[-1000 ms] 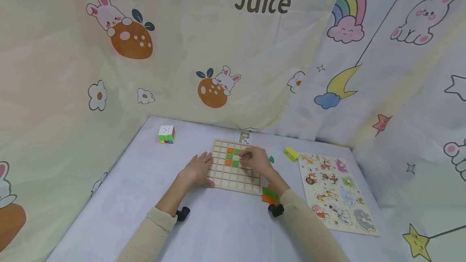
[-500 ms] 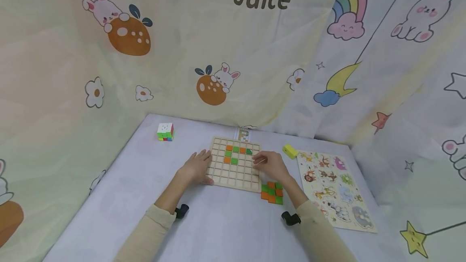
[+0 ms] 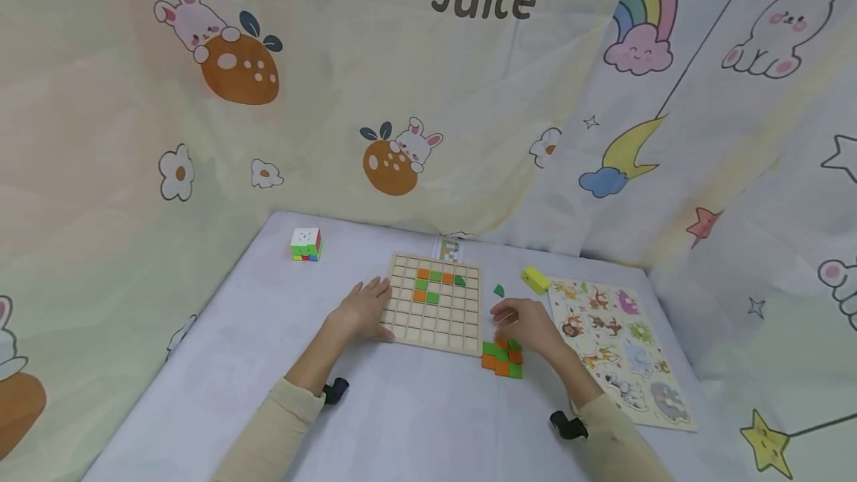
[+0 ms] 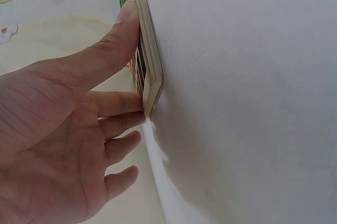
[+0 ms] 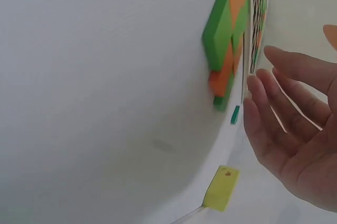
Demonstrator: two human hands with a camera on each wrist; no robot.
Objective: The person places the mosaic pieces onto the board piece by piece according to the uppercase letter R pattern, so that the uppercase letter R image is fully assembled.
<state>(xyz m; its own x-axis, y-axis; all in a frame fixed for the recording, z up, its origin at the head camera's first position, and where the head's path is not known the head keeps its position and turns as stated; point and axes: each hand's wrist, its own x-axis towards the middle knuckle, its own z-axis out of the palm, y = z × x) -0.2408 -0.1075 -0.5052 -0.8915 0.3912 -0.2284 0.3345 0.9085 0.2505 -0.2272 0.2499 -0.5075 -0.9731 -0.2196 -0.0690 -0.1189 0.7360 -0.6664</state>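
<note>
A square wooden grid board (image 3: 438,326) lies mid-table, with orange and green square tiles and one dark green rounded tile (image 3: 460,281) in its upper cells. My left hand (image 3: 361,311) rests at the board's left side. In the left wrist view its thumb (image 4: 108,50) presses the edge, and some straight fingertips touch near the corner. My right hand (image 3: 527,324) hovers right of the board with loosely bent fingers, holding nothing. Just below it lies a cluster of orange and green tiles (image 3: 502,368), partly hidden by the hand. A loose dark green rounded piece (image 3: 498,290) lies behind it.
A yellow block (image 3: 535,280) lies at the back right, beside an animal puzzle board (image 3: 619,393). The puzzle cube (image 3: 306,244) stands at the far left. Behind the grid board is a small pattern card (image 3: 450,249). Printed curtains (image 3: 321,95) close off the table's back.
My right hand has drawn back from the board towards the tile cluster. An orange tile and a dark green rounded tile now show in the top tile row. My left hand stays put.
</note>
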